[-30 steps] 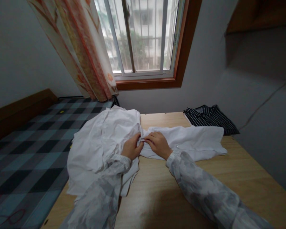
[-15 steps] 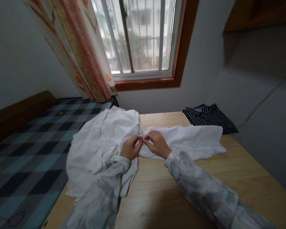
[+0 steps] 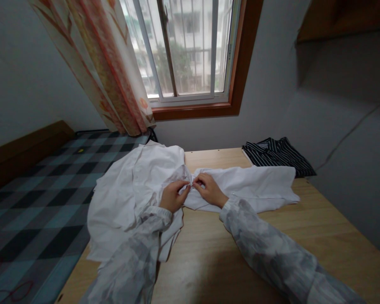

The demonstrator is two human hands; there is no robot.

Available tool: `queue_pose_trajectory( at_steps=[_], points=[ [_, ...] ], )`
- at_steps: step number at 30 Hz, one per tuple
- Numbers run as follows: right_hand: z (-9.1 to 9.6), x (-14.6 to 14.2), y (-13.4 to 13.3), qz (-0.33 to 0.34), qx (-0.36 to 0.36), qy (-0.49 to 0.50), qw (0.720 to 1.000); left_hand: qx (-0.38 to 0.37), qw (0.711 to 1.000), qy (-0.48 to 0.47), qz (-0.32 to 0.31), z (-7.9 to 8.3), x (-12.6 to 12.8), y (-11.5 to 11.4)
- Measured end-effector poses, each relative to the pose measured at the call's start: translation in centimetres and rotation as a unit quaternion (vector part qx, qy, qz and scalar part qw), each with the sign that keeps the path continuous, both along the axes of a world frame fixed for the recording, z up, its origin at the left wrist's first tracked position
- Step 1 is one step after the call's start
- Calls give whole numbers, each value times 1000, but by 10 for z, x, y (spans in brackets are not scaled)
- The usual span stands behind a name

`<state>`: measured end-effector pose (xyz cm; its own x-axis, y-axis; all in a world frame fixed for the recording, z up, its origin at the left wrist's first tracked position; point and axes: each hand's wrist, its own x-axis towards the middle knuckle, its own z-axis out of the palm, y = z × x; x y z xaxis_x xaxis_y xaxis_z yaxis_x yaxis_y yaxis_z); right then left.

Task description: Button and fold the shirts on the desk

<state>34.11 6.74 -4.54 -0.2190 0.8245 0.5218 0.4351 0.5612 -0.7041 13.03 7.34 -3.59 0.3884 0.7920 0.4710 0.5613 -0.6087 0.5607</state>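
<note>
A white shirt (image 3: pixel 120 202) lies spread on the wooden table (image 3: pixel 196 249), its body bunched to the left and a sleeve stretched out to the right. Where the sleeve meets the body, my left hand (image 3: pixel 173 195) pinches the cloth between thumb and fingers. Close beside it, my right hand (image 3: pixel 210 190) also pinches the fabric, its fingertips nearly meeting those of the left. The exact bit of cloth between the fingertips is too small to make out.
A folded black striped garment (image 3: pixel 278 158) rests at the table's far right corner. On the left is a bed with a checked cover (image 3: pixel 47 202). A curtain (image 3: pixel 104 63) hangs beside the window (image 3: pixel 190 55) behind the table.
My right fingertips have shifted very slightly to the right, away from the left ones. The shirt and my left hand look almost the same.
</note>
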Motion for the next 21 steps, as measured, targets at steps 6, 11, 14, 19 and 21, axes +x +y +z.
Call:
queue_pose_trajectory(
  at_steps=[6,11,14,19,21],
  points=[
    [-4,0,2,1,1,31,1000,-19,999,14,-34,3,0,1],
    [-8,-1,4,26,-16,57,998,-42,998,3,-42,5,0,1],
    [-7,-2,4,26,-16,58,998,-19,998,13,-52,4,0,1],
    [-7,-1,6,-5,-25,65,998,4,995,26,-97,3,1,-2],
    [-8,-1,9,-23,-32,80,996,7,992,48,-119,4,3,-4]
  ],
)
